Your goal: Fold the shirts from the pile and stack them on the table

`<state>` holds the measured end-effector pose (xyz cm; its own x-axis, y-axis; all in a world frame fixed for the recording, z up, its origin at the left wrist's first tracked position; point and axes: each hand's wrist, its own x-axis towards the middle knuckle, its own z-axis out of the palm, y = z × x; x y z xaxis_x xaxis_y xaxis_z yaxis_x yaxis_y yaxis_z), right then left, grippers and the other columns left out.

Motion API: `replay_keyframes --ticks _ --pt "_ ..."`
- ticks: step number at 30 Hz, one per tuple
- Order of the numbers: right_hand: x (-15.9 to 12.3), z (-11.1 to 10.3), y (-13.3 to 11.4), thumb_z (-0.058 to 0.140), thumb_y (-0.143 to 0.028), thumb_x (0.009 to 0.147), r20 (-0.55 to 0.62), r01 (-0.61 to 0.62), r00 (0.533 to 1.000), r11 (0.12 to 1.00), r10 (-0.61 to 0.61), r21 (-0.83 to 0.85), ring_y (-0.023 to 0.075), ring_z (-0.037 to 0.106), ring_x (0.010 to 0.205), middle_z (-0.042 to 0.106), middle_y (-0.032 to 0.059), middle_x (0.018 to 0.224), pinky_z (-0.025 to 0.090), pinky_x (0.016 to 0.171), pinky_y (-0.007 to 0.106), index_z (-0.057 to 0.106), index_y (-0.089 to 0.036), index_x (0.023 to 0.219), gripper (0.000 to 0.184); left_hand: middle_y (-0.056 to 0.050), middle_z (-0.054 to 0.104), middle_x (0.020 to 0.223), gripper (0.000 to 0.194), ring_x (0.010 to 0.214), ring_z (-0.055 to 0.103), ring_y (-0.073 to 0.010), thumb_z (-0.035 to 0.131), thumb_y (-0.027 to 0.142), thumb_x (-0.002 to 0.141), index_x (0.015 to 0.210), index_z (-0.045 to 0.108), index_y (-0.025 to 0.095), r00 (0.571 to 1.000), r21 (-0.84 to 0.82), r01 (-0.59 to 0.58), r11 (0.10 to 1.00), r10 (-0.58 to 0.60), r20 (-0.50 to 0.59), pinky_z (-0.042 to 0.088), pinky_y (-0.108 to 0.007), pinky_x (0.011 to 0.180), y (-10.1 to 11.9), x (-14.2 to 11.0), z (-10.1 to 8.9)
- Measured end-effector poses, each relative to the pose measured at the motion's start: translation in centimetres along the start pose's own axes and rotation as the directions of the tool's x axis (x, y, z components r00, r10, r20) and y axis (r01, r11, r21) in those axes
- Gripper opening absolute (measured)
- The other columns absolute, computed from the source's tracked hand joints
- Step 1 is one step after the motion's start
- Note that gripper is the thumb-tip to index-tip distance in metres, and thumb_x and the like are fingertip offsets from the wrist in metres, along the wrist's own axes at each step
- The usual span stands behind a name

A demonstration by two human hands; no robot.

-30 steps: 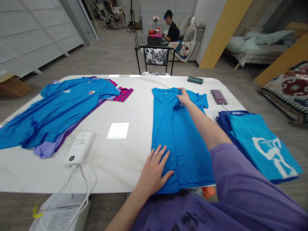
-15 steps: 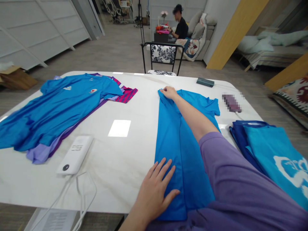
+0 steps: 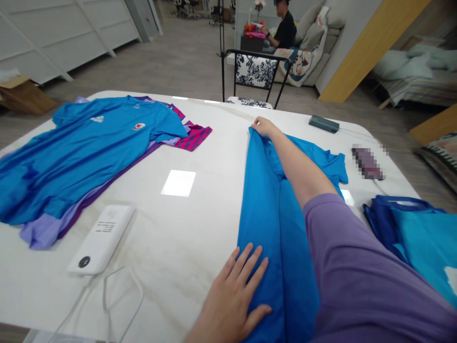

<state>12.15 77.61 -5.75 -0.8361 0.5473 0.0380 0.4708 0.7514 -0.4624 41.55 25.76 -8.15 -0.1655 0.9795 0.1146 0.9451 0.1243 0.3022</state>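
Note:
A bright blue T-shirt [image 3: 262,205] lies lengthwise on the white table in front of me, its left side turned inward in a long strip. At its far left corner, my right hand [image 3: 265,126] pinches the cloth between thumb and fingers. My left hand [image 3: 240,290] rests flat, fingers spread, on the near end of the folded strip, partly over its left edge. One short sleeve [image 3: 333,164] sticks out to the right beyond my forearm. My right arm hides part of the shirt's middle.
On the left lie spread T-shirts [image 3: 103,147], a blue one on top. Nearer is a white power bank [image 3: 103,240] with cables. Folded clothes [image 3: 424,238] lie at right, near a blurred phone [image 3: 367,163] and a dark green box [image 3: 323,124]. Behind the chair [image 3: 255,71] sits a person [image 3: 285,31].
The whole view has shifted, with the table's contents spreading outward in the picture. My right hand still pinches the shirt's far corner, and my left hand still lies flat on it.

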Motion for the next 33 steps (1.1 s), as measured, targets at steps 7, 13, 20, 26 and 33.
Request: replay_keyframes --ticks 7,13,20,26,33 --pt "-3.5 1.6 -0.6 0.036 -0.042 0.122 -0.193 0.049 0.978 0.988 -0.077 -0.148 0.0371 0.061 0.139 0.070 0.0208 0.149 0.042 0.127 0.057 0.063 -0.018 0.144 0.042 -0.002 0.028 0.193 0.103 0.180 0.031 -0.0326 0.060 0.076 0.106 0.190 0.020 0.032 1.000 -0.005 0.016 1.000 -0.016 0.013 0.050 -0.061 0.135 0.4 0.1 -0.4" --pt "-7.8 2.6 -1.0 0.051 -0.046 0.118 0.098 0.286 0.957 0.943 -0.272 -0.169 0.0357 0.061 0.139 0.069 0.0186 0.150 0.048 0.124 0.050 0.068 -0.018 0.136 0.037 -0.004 0.028 0.192 0.107 0.179 0.033 -0.0352 0.062 0.075 0.106 0.190 0.016 0.028 0.999 0.007 -0.042 0.999 0.041 0.026 0.052 -0.065 0.133 2.6 -0.2 -0.4" --pt "-11.4 -5.3 5.0 0.050 -0.037 0.117 -0.016 0.143 0.989 0.970 -0.149 -0.197 0.0392 0.067 0.139 0.073 0.0177 0.150 0.051 0.123 0.061 0.071 -0.020 0.141 0.037 -0.004 0.027 0.194 0.101 0.178 0.033 -0.0372 0.064 0.067 0.108 0.190 0.016 0.033 0.997 0.049 -0.045 0.998 0.042 0.058 0.043 -0.068 0.140 4.1 -0.7 0.2" --pt "-20.7 -14.6 19.9 0.056 -0.040 0.117 -0.160 -0.414 0.909 0.876 0.384 -0.250 0.0444 0.065 0.147 0.063 0.0322 0.160 0.054 0.122 0.060 0.062 -0.004 0.159 0.056 -0.014 0.069 0.160 0.060 0.145 0.068 -0.0367 0.065 0.049 0.113 0.169 0.056 0.030 1.000 -0.080 -0.026 0.996 0.026 0.004 0.055 -0.059 0.122 8.9 1.8 0.3" --pt "-25.8 -17.0 28.1 0.048 -0.034 0.120 -0.176 -0.511 0.856 0.845 0.486 -0.155 0.0386 0.061 0.155 0.058 0.0360 0.165 0.049 0.129 0.050 0.061 0.002 0.159 0.055 -0.016 0.074 0.117 0.041 0.102 0.073 -0.0345 0.068 0.052 0.110 0.140 0.069 0.025 0.918 -0.172 -0.356 0.919 0.378 0.116 0.055 -0.053 0.082 21.3 10.5 5.1"
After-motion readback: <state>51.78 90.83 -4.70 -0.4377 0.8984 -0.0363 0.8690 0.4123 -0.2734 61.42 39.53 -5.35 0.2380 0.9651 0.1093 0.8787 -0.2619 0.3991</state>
